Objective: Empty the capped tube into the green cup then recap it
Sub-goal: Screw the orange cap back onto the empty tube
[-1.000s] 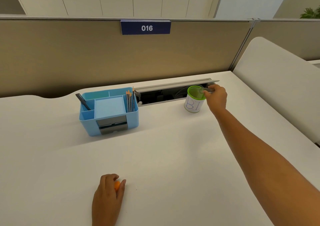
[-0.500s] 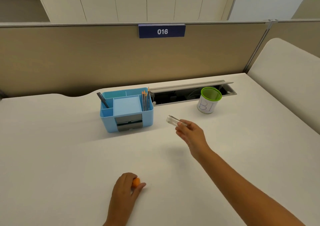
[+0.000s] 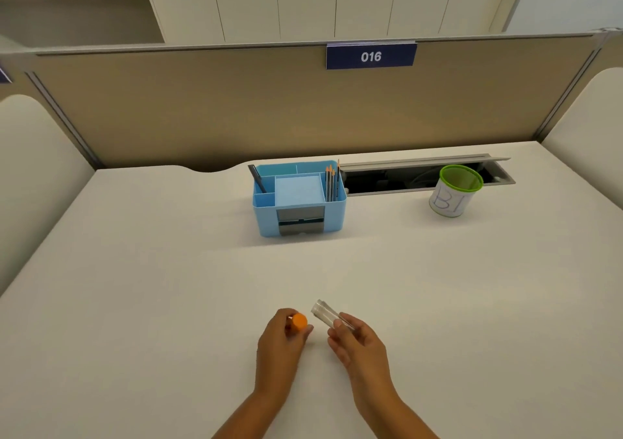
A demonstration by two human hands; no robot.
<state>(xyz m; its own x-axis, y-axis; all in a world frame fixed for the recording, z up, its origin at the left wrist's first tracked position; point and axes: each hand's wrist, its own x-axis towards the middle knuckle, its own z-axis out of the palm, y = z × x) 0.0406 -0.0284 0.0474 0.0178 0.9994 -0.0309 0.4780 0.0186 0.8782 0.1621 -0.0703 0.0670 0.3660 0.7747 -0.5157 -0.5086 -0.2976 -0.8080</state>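
My right hand (image 3: 360,341) holds a clear plastic tube (image 3: 326,314) near the front of the white desk, its open mouth pointing up and left. My left hand (image 3: 280,341) pinches the orange cap (image 3: 299,321) just left of the tube's mouth, a small gap apart from it. The green cup (image 3: 455,191), white-sided with a green rim and "B1" written on it, stands upright far back on the right. Its inside is not visible.
A blue desk organiser (image 3: 299,197) with pens and a note pad sits at the back centre. An open cable trough (image 3: 414,176) runs behind the cup. A tan partition (image 3: 236,108) closes the desk's far edge.
My right hand has drawn the tube back from the green cup to the front of the desk, next to my left hand. The left hand has lifted the orange cap toward the tube's mouth.
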